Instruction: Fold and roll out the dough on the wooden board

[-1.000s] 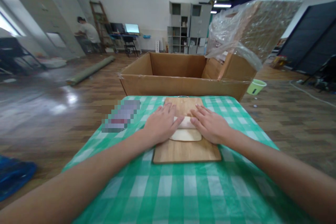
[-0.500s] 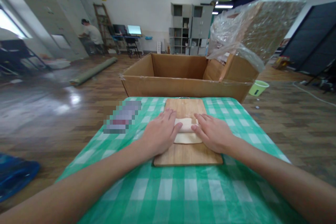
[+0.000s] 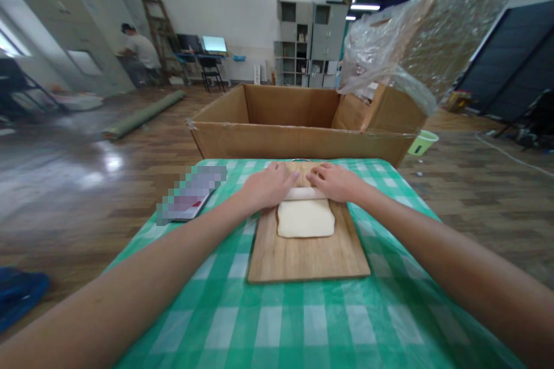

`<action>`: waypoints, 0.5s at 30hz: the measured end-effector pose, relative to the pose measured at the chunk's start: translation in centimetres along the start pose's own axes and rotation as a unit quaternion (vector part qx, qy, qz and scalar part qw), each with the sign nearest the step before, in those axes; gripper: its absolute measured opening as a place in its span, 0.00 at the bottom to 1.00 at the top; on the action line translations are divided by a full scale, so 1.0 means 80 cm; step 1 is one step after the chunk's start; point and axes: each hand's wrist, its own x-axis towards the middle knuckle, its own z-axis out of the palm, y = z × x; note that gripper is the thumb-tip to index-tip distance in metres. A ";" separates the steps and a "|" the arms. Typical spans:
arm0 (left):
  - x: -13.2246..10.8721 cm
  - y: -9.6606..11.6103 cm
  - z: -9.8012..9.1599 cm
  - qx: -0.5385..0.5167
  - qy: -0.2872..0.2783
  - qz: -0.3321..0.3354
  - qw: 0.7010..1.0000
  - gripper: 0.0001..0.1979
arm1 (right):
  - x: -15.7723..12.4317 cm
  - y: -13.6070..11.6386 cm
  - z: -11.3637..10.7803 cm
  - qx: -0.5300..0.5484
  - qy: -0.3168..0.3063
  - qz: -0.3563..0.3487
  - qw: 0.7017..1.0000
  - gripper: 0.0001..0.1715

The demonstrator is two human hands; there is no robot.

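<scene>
A pale wooden rolling pin (image 3: 305, 194) lies crosswise at the far edge of a flat, roughly rectangular sheet of dough (image 3: 306, 219). My left hand (image 3: 270, 183) is closed over the pin's left end, and my right hand (image 3: 334, 182) over its right end. Both thumbs point inward, with a short stretch of bare pin between them. The pin's ends are hidden under my palms. Beneath the dough is a wooden cutting board (image 3: 309, 262), its long side running away from me.
A green-and-white checked cloth (image 3: 242, 323) covers the table. At its left edge lies a flat, pixelated item (image 3: 190, 199). Beyond the table stands a large open cardboard box (image 3: 298, 141), with a plastic-wrapped panel (image 3: 450, 40) at its right. Far left, a person (image 3: 141, 49) is turned away.
Both hands and the rolling pin have moved forward, away from me, to the dough's far edge. More of the dough and the board's near part now shows. The view has shifted slightly.
</scene>
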 end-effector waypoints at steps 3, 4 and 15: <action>0.010 -0.009 0.006 0.013 -0.028 0.022 0.999 0.24 | 0.005 0.007 0.004 -0.060 -0.014 -0.066 0.996 0.22; 0.012 -0.011 0.007 0.010 -0.033 0.036 0.999 0.23 | 0.006 0.008 0.005 -0.072 -0.014 -0.075 0.994 0.22; 0.033 -0.020 0.015 -0.033 -0.035 0.011 0.999 0.23 | 0.018 0.015 0.016 -0.089 -0.021 -0.076 0.993 0.22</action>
